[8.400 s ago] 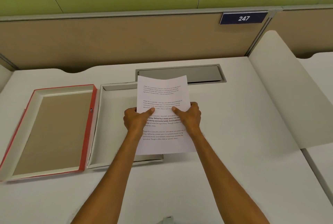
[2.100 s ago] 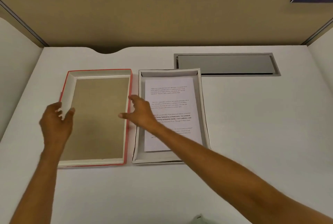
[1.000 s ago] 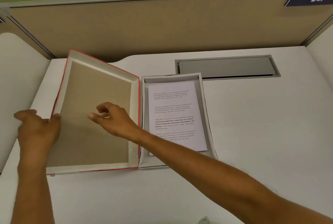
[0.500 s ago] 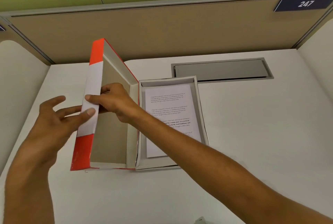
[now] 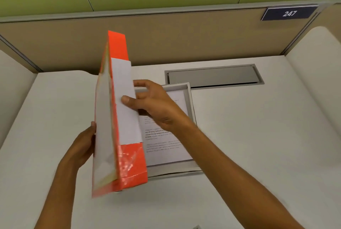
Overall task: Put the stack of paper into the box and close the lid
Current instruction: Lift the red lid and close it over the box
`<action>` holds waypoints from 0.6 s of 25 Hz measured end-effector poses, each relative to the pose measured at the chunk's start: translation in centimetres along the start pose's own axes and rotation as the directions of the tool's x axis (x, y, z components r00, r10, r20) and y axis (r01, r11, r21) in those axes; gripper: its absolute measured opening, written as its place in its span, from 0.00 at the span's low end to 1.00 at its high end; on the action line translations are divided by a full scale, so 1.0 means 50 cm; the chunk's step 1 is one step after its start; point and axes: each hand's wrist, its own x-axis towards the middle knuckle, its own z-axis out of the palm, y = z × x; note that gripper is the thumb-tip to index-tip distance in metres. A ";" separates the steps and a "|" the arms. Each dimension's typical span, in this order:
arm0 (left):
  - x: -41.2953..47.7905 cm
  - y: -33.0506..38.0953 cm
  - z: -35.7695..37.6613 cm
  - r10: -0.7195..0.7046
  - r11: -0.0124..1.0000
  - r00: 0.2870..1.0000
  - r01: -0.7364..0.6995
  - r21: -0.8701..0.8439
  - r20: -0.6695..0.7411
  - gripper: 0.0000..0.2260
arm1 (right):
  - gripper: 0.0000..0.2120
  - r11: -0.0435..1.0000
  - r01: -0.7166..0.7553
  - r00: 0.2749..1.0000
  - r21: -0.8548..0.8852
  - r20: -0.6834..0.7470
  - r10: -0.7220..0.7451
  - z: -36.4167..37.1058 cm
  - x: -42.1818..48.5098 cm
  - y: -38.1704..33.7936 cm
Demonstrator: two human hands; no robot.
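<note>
Desk [image 5: 258,145]: a white surface bounded at the back by a tan partition [image 5: 184,40]; it carried everything below.
Cable hatch [image 5: 214,76]: a grey recessed flap set into the desk near its back edge, just behind the box's far right corner.
Lid [image 5: 120,118]: orange with a white band along its side, stood nearly on edge above the desk at the box's left side, tilted, its lower corner toward the desk's front edge.
Box [image 5: 190,99]: a shallow grey-white tray lying flat at the middle of the desk, uncovered, its left wall hidden behind the lid.
Stack of paper [image 5: 166,147]: printed sheets lying flat inside the box, partly covered by the right forearm.
Right hand [image 5: 156,107]: reached across the box, thumb pressed on the lid's white band, fingers curled behind the lid's edge, gripping it.
Left hand [image 5: 83,145]: held the lid's outer face from the left, thumb at its edge.
</note>
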 end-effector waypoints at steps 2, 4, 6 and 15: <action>-0.008 -0.003 0.030 0.050 0.999 0.999 -0.050 -0.016 0.002 0.23 | 0.30 0.992 0.029 0.992 -0.123 -0.122 -0.044 -0.058 -0.029 -0.003; -0.009 -0.005 0.059 0.144 0.989 0.988 -0.141 0.049 -0.052 0.24 | 0.31 0.940 -0.009 0.951 -0.340 -0.294 -0.097 -0.119 -0.055 0.011; -0.012 -0.008 0.091 0.248 0.957 0.964 -0.228 0.179 -0.096 0.26 | 0.30 0.876 -0.059 0.896 -0.478 -0.413 -0.165 -0.174 -0.068 0.051; 0.011 -0.050 0.234 0.440 0.808 0.888 -0.329 0.488 -0.131 0.25 | 0.20 0.865 -0.101 0.839 -0.492 -0.509 -0.191 -0.322 -0.088 0.282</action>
